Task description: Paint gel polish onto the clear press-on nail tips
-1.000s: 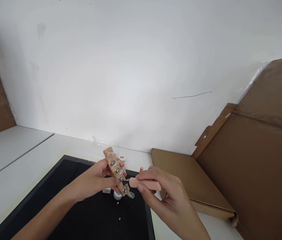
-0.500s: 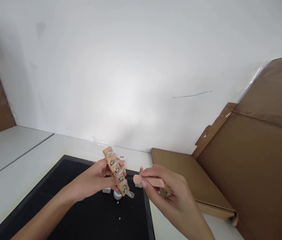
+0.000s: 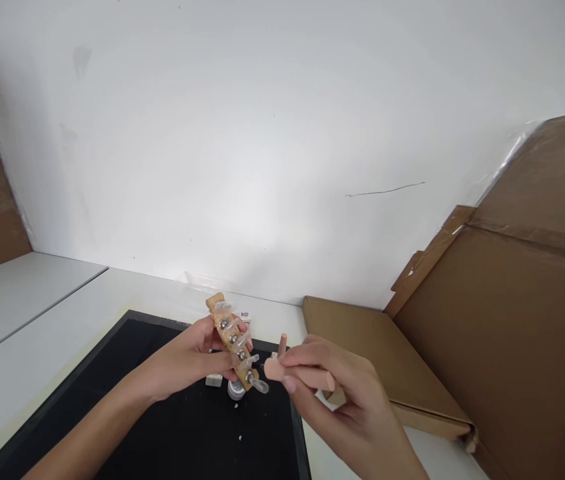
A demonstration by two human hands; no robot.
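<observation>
Near the centre, my left hand (image 3: pixel 187 360) grips a wooden strip (image 3: pixel 217 301) that bears several metal balls and clear nail-shaped tips, tilted above the black mat. My right hand (image 3: pixel 347 393) pinches a pink cylindrical handle (image 3: pixel 315 378) between thumb and fingers. The handle's rounded end points at the lower part of the strip, with a small gap between them; a thin dark tip near that end is hard to make out. Below the strip stands a small round clear container (image 3: pixel 235 391), partly hidden. A small white block (image 3: pixel 213 380) lies beside it.
A black mat (image 3: pixel 187 433) lies on the white table (image 3: pixel 97 293), with small white bits on it. Another pink upright stick (image 3: pixel 283 344) stands behind my right fingers. A flat cardboard box (image 3: pixel 357 327) and tall cardboard panels (image 3: pixel 527 320) are at the right.
My right hand has shifted slightly down, and the pink handle has turned, its end a little farther from the strip. My left hand and the strip have hardly moved.
</observation>
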